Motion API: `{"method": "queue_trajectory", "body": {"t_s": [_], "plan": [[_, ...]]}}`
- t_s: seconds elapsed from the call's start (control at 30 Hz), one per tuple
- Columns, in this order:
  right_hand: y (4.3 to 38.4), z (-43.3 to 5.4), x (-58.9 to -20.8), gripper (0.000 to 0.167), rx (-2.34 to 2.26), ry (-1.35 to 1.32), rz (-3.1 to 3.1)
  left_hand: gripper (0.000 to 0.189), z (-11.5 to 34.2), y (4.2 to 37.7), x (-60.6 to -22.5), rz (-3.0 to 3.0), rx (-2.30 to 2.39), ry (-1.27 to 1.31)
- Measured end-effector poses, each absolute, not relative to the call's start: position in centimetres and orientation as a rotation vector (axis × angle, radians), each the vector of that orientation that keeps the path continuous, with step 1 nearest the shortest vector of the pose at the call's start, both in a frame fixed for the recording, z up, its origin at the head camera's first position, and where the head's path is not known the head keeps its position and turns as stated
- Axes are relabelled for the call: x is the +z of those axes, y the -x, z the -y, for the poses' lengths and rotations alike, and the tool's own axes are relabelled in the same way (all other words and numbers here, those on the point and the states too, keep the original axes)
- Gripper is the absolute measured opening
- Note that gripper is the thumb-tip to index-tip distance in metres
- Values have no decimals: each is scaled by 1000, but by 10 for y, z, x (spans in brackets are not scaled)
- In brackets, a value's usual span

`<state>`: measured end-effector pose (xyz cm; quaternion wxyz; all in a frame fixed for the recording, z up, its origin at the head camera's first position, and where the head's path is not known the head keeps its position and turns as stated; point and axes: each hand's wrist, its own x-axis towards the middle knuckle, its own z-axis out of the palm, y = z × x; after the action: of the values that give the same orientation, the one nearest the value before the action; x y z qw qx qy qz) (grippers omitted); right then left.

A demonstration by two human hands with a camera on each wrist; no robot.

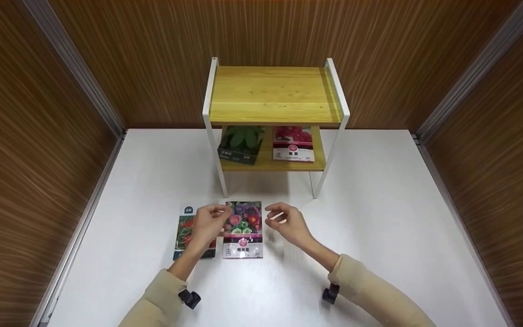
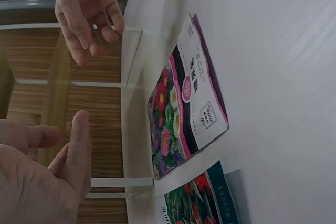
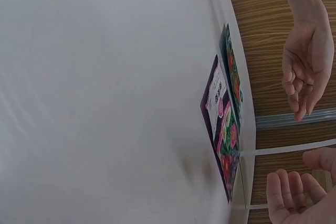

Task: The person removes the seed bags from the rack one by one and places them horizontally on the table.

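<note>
Two flower seed packets lie side by side on the white table in the head view. The right one point(image 1: 243, 247) shows mixed pink, red and purple blooms. Its neighbour, a packet with red flowers point(image 1: 182, 236), is partly hidden beneath my left hand point(image 1: 208, 223). That hand hovers over the gap between the packets, fingers loosely bent and holding nothing. Just right of the mixed-flower packet is my right hand point(image 1: 292, 226), also without anything in its grasp. In the left wrist view, both hands appear raised off the table, apart from the mixed-flower packet point(image 2: 197, 85).
Behind the packets stands a two-tier wooden shelf point(image 1: 275, 93) with white side frames. On its lower board rest a green-leaf packet point(image 1: 242, 143) and a pink-flower packet point(image 1: 293, 147). Wood-grain walls point(image 1: 270, 32) enclose the table point(image 1: 379, 204) at the back and sides.
</note>
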<state>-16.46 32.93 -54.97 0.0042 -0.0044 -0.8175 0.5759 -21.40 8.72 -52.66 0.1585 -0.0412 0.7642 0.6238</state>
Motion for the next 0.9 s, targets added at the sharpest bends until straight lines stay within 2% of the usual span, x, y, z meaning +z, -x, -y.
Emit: {"method": "queue_trajectory", "body": {"t_s": [0.47, 0.9], "plan": [[175, -335, -516, 26, 1558, -185, 2562, 21, -98, 226, -503, -2098, 1966, 62], [201, -333, -488, 24, 1224, -368, 2563, 19, -108, 246, -486, -2050, 2054, 78]]}}
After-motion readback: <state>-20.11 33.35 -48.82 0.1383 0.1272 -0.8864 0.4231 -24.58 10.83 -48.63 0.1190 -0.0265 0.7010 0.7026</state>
